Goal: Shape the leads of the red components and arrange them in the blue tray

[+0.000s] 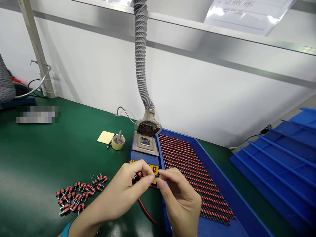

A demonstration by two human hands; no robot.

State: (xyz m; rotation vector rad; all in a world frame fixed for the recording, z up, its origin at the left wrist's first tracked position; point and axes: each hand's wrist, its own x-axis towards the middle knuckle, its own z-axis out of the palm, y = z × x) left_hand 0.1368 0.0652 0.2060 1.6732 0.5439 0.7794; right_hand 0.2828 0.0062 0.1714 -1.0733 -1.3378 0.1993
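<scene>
My left hand (128, 187) is closed in a pinch on a small red coil part (139, 174) just in front of the blue solder pot (145, 148). My right hand (179, 194) meets it from the right, its thumb and forefinger pinched together at the same part; what they grip is too small to make out. A loose pile of several red coil parts (79, 193) lies on the green mat to the left of my left forearm. To the right, a blue tray (217, 174) holds rows of the same red parts.
A grey ribbed fume hose (141, 56) hangs down to a hood (147, 126) over the solder pot. A small yellow tin (118, 142) and a yellow pad (106, 137) sit left of the pot. Stacked blue trays (283, 158) stand at far right. A red cable (145, 210) runs under my hands.
</scene>
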